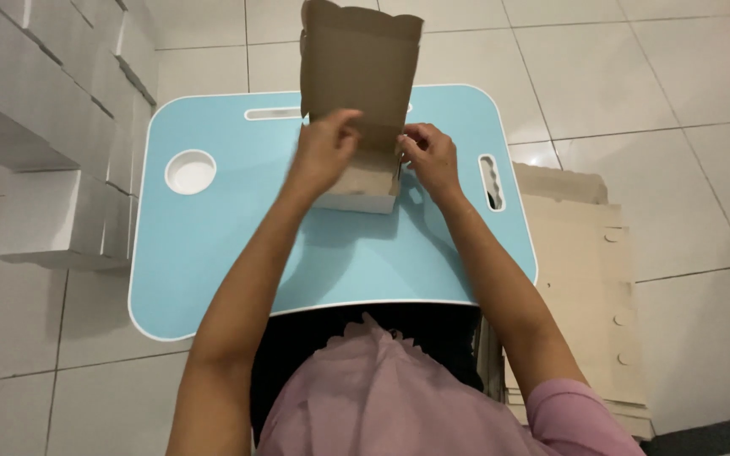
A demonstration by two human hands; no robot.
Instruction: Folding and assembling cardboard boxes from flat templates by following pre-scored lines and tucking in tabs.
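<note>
A small cardboard box, brown inside and white outside (363, 173), is seen at the far centre of a light-blue lap table with rounded corners and white edging (213, 253). Its tall brown lid flap (358, 63) is raised upright, approx. vertical, projecting beyond the table's far edge as viewed.

Left hand (324, 152): fingers are curled and pressed onto the box at the base of the lid flap, left side; a closed grip on the cardboard is noted. Slight motion blur, so exact finger placement cannot be told.

Right hand (433, 156): fingers are pinched narrow on the box's right wall/side tab. Contact is confirmed; both hands are on the same box, w/ the box between them.

Table features: a round cup recess (190, 171) is set far left, well apart from the box; a long slot (272, 113) lies along the far edge, just left of the flap; a short handle slot (491, 181) is cut near the right edge, beside the right hand.

Surroundings: a stack of finished white boxes (61, 127) is piled left of the table on the white tiled floor (678, 101). A pile of flat, unfolded brown cardboard blanks (589, 279) lies right of the table, near side, partly under the right forearm as viewed. A pink garment (382, 397) is visible at the near edge.
</note>
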